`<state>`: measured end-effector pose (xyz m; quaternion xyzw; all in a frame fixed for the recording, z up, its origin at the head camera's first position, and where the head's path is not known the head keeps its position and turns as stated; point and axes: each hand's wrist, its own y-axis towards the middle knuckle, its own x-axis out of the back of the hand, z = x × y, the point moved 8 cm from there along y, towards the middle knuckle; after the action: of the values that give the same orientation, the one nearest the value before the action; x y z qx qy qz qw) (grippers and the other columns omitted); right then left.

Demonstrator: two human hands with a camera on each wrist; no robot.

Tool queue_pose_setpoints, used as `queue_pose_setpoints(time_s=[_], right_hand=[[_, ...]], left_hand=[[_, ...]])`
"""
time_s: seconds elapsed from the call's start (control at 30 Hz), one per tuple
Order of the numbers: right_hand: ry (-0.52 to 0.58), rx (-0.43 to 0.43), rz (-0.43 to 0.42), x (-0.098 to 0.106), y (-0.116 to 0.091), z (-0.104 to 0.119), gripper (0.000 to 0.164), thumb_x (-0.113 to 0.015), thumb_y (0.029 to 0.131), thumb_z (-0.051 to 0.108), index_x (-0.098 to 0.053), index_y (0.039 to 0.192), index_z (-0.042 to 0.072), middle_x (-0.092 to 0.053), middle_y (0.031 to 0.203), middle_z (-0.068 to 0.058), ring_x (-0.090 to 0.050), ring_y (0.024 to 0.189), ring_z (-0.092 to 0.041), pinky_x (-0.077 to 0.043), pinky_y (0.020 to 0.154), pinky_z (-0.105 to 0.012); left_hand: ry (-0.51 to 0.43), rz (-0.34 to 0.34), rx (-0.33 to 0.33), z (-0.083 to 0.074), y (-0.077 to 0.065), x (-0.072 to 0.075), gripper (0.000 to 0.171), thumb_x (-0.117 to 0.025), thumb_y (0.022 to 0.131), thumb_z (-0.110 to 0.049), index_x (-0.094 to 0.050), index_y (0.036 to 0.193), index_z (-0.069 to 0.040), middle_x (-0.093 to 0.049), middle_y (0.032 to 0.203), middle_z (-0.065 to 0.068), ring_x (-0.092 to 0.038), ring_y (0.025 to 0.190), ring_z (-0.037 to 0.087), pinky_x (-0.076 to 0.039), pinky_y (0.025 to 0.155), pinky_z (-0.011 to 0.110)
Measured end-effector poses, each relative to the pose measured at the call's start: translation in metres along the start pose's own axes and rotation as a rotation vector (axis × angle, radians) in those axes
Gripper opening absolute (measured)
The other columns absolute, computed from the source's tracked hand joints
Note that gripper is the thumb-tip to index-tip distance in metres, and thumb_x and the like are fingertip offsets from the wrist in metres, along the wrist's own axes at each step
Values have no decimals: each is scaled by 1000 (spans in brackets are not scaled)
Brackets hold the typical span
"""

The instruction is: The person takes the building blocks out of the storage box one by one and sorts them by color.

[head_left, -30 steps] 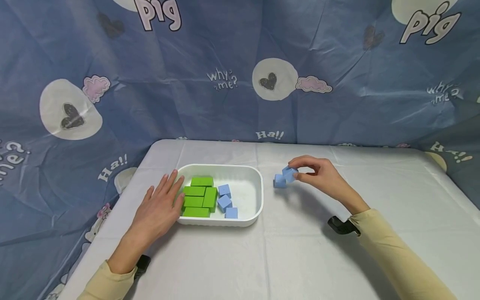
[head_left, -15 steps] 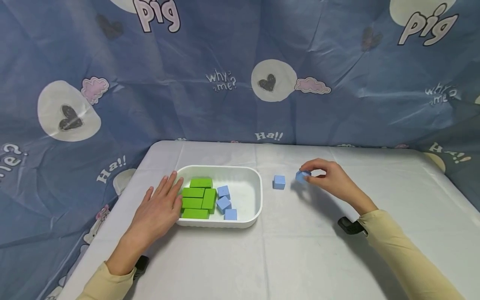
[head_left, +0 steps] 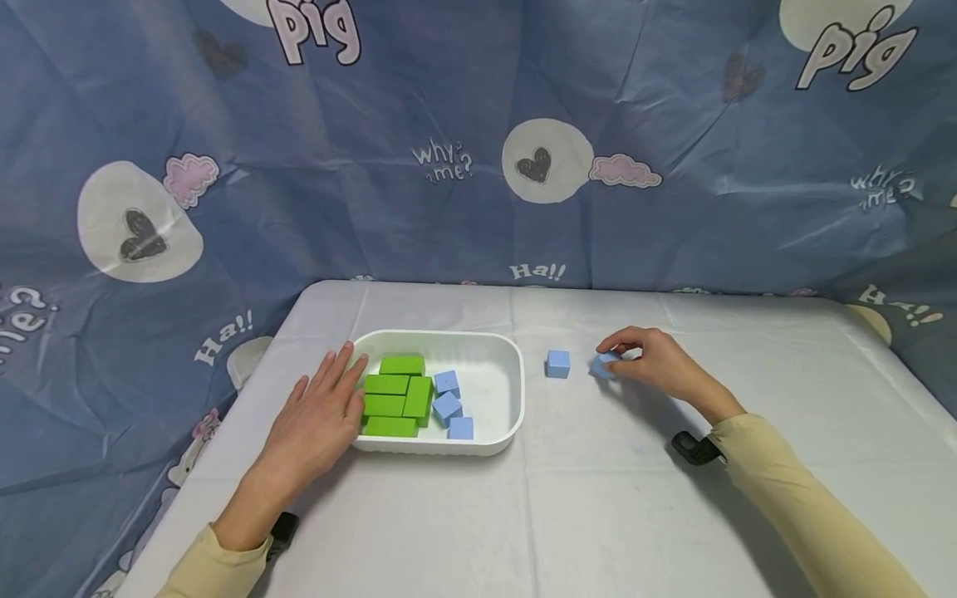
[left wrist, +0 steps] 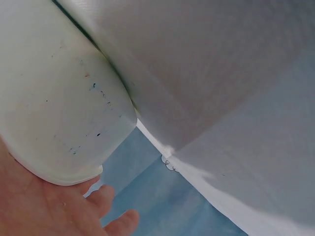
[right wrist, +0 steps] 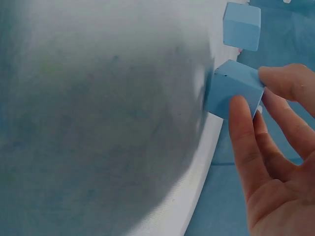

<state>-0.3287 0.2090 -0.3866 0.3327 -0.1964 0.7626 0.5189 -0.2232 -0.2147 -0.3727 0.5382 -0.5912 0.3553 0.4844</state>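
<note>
Between thumb and fingers, my right hand (head_left: 654, 361) pinches a blue cube (head_left: 604, 365) low at the table; the right wrist view shows the grip on this cube (right wrist: 235, 91) closely. A second blue cube (head_left: 557, 364) stands a short gap to its left. My left hand (head_left: 314, 423) lies with straight fingers against the left end of a white tray (head_left: 478, 446). In the left wrist view, that hand (left wrist: 59, 206) touches the tray's outer wall (left wrist: 64, 98). Inside the tray lie several green blocks (head_left: 417, 400) on the left and three blue cubes (head_left: 447, 409) beside them.
A white cloth covers the table (head_left: 598, 515). Behind it hangs a blue printed curtain (head_left: 449, 216), which also runs down along the table's left side.
My right hand has carried its blue cube rightward, away from the other cube, and then lowered it slightly toward the table. My left hand stays at the tray.
</note>
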Motion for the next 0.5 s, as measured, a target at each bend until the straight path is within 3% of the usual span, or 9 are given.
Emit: queue_pose_setpoints(time_s=[0.5], right_hand=[[-13,-53,3,-1,-1,-7,30,-75,89,23,-72,117,14,-66,115,-6,-59,110,-27,-46,83,-41]], left_hand=[[-19,-14,6,0,1,0,53,-28,107,-29,-30,155,-6,-13,163,14,-11,149,34,-13,113,61]])
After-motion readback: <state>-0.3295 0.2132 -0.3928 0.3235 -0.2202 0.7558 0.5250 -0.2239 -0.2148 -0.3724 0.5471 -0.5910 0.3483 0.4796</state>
